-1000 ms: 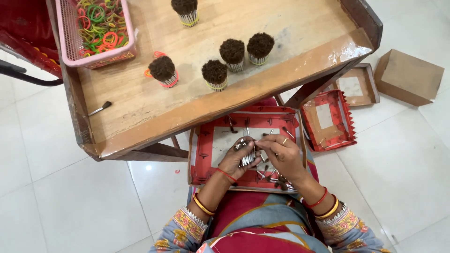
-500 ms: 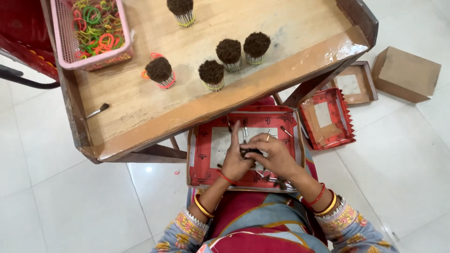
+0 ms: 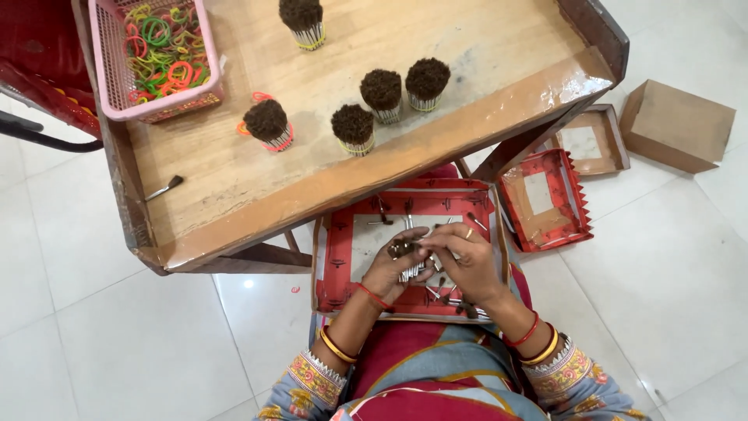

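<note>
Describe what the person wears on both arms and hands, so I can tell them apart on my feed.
The left hand is bare, with a thin red band and a yellow bangle at the wrist. The right hand has a gold ring on one finger, plus a red bangle and a yellow one. Both sleeves are patterned fabric with floral embroidered cuffs in pink, yellow and grey-blue.

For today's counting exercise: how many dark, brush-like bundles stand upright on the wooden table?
5. One dark bundle at the far edge, two side by side, one nearer the person, one beside the orange bands. None seem hidden.
</note>
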